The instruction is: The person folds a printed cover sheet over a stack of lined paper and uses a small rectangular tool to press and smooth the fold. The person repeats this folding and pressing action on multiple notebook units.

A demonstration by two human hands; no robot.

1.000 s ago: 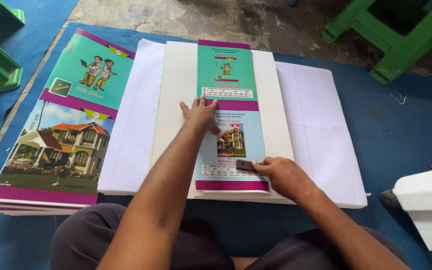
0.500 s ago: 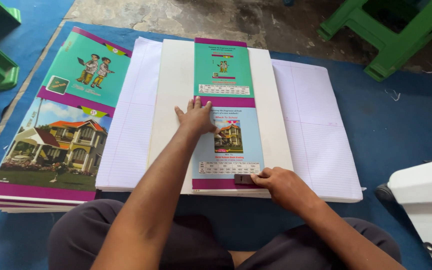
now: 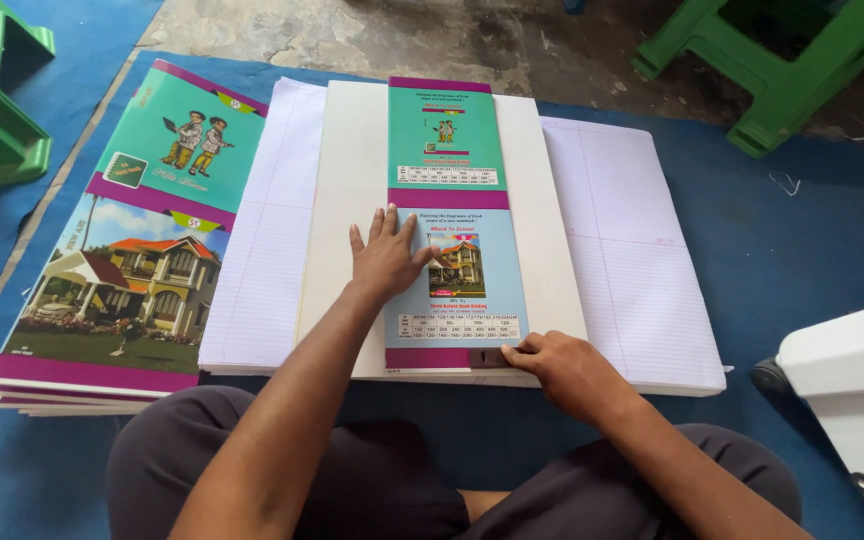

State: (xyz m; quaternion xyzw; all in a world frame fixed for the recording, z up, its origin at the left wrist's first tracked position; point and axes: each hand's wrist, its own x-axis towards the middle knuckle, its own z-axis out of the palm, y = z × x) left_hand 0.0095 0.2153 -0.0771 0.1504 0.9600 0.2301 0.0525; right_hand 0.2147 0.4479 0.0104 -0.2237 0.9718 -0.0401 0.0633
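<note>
Your right hand point(image 3: 562, 372) has slid back toward you along the printed cover strip point(image 3: 452, 225), from partway up its lower panel down to the near purple edge, where the curled fingers now press a small dark block point(image 3: 487, 357) against it. Your left hand point(image 3: 387, 258) has stayed flat and open, holding nothing, palm down on the strip's lower panel. The strip lies on the white folded sheet point(image 3: 347, 200) atop the lined paper stack point(image 3: 642, 260), long axis running straight away from you, so the block sits at its nearest end with the whole length ahead.
</note>
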